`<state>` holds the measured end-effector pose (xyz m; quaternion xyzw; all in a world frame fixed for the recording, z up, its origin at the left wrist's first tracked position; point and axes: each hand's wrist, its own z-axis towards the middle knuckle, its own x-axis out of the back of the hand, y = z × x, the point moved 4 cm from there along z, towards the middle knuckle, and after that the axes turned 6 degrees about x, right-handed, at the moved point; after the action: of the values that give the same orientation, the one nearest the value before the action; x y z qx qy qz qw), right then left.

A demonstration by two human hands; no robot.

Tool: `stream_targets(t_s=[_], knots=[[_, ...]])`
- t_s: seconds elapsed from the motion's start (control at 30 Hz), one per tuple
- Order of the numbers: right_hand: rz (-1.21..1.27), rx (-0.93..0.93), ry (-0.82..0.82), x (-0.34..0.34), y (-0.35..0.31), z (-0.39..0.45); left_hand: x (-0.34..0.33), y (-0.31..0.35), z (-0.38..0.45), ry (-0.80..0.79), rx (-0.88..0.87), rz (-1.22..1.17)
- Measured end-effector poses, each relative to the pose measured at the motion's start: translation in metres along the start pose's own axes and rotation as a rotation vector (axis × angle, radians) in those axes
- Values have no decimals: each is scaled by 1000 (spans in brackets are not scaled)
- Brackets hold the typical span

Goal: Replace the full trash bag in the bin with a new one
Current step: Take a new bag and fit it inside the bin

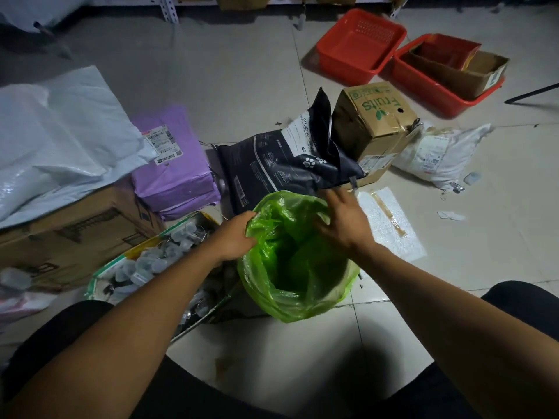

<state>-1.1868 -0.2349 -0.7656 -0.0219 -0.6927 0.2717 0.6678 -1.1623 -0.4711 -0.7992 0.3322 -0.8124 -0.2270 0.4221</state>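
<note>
A translucent green trash bag (290, 267) lines a round bin on the floor between my knees, its mouth open and its edge draped over the bin's rim. The bin itself is hidden under the plastic. My left hand (234, 234) grips the bag's left edge. My right hand (341, 223) lies over the far right edge with fingers spread and bent into the plastic. Inside, the bag looks hollow and dark green.
A dark pet-food bag (284, 167) and a "Fruits" carton (375, 125) stand just behind the bin. A purple parcel (172, 164), cardboard boxes and a sack of small plastic items (151, 261) crowd the left. Two red baskets (360, 43) sit far right. Bubble wrap (390, 225) lies right.
</note>
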Motion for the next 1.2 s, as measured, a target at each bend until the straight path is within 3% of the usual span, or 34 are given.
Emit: stream_targets(t_s=[0.07,0.13,0.3,0.5,0.8,1.1,1.2], knots=[[-42,174,-92,-11,-19,1,0,2,0,-3,-2,-15],[-30,228,-270,-29,-34,0,0,4,0,-3,-6,-10],[-216,204,-698,-70,-40,1,-2,1,2,-6,1,-19],[-337,93,-884,-117,-12,-5,-5,-1,5,2,-9,-17],[-268,-27,-1018,-156,11,-15,-12,-3,5,4,-33,-74],[-86,26,-914,-142,-9,3,-17,-2,5,6,9,-30],[27,-43,-873,-141,-15,6,-17,-5,5,-15,13,-38]])
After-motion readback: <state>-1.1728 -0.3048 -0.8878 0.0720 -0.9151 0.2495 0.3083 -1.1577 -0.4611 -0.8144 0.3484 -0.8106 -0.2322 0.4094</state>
